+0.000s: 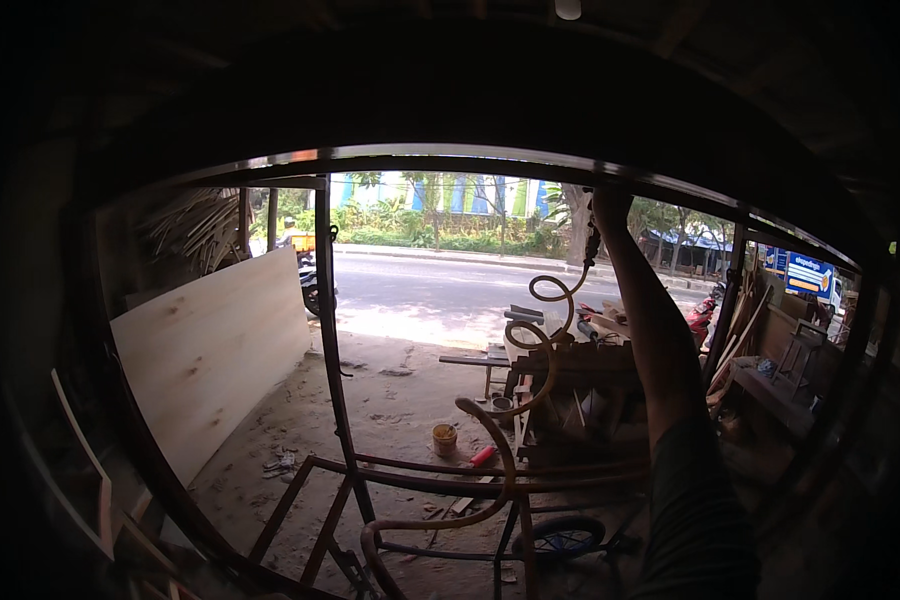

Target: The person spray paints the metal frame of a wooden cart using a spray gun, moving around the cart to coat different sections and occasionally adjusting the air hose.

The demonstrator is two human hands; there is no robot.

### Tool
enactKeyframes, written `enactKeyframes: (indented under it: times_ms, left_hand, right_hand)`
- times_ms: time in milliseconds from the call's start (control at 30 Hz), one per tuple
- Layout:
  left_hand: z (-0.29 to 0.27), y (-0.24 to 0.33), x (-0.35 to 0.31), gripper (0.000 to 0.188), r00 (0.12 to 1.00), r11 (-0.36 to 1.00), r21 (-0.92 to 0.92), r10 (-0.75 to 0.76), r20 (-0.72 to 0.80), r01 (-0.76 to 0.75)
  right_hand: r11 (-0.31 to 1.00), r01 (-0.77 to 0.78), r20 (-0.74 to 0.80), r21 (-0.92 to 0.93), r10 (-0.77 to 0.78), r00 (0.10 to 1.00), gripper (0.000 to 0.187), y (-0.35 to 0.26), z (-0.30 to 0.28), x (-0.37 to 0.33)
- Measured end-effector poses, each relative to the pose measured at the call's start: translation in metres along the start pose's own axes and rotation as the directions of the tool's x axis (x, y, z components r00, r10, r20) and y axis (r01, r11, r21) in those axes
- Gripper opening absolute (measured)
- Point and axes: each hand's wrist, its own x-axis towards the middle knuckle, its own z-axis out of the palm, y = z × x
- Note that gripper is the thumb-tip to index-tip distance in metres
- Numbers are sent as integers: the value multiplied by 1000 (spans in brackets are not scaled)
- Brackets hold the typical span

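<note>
My right arm reaches up and away to the top beam (470,165) of a large dark frame. My right hand (612,207), just under that beam, is closed around a dark tool, whose kind I cannot make out in the shadow. From the tool hangs a dark hose fitting (591,247). A yellowish coiled hose (511,470) runs from it in loops down to the lower edge. My left hand is out of view.
A large pale plywood sheet (220,345) leans at the left. Below lie lower frame bars (410,478), a spoked wheel (562,536), a yellow tub (444,438) and a red bottle-like item (482,456). Stacked wood (580,370) stands ahead, with a road (420,285) beyond.
</note>
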Motion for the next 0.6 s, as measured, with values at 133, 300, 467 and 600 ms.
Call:
enactKeyframes:
  times_ms: [133, 300, 467, 600]
  left_hand:
    - [-14, -7, -18, 25, 999, 998, 63, 12, -49, -9]
    - [-21, -5, -35, 25, 988, 996, -12, -90, -122, 89]
    - [-33, -9, -46, 25, 983, 994, -45, -103, -152, 97]
    - [-40, -14, -55, 26, 976, 990, -71, -132, -173, 121]
  right_hand:
    - [724, -278, 101, 631, 278, 955, 31, -70, 18, -6]
    - [331, -364, 249, 871, 342, 906, 17, -149, 16, -14]
    - [232, -387, 307, 892, 315, 898, 14, -206, 31, -20]
    - [372, -264, 183, 890, 238, 954, 13, -244, 46, -22]
